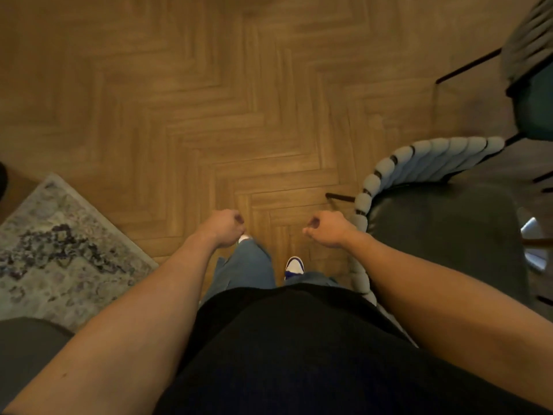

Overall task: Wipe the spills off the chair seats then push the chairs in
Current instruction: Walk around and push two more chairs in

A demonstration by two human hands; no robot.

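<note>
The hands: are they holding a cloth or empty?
Empty. Left hand and right hand hang loosely curled above the floor, no cloth.

Herringbone wood floor; patterned rug at left.

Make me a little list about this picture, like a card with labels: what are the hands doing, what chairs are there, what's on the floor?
left hand: loosely curled, holding nothing
right hand: loosely curled, holding nothing
near chair: dark seat, pale padded rim, right of the person
far chair: top right corner, partly out of view
cloth: none in view
spill: cannot tell on the dark seat
floor: wooden herringbone
rug: patterned, on the left
shoe: white and blue
</note>
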